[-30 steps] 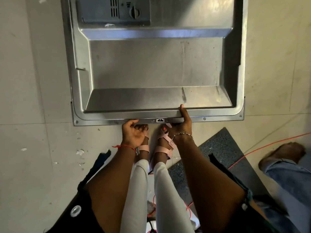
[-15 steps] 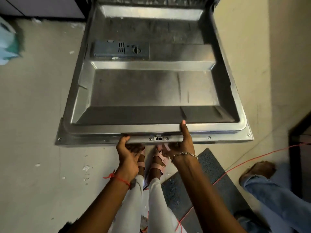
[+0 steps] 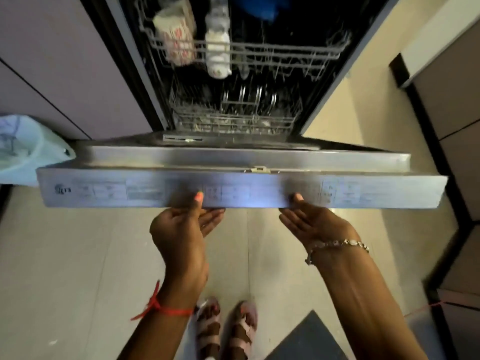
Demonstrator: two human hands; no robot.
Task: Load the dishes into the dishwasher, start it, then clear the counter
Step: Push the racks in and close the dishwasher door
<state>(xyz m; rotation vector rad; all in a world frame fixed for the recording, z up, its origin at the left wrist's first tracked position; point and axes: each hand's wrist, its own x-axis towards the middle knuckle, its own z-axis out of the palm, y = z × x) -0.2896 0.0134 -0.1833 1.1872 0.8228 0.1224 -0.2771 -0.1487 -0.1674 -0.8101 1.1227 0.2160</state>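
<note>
Door [image 3: 363, 196] rises from flat to part-raised, left hand [image 3: 187, 229] and right hand [image 3: 311, 224] flat-fingered under its edge, thumbs above; push evenly till latch [image 3: 256, 169] clicks.

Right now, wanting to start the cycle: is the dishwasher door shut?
No, partly open: the left hand and right hand support the door part raised, racks visible beyond.
</note>
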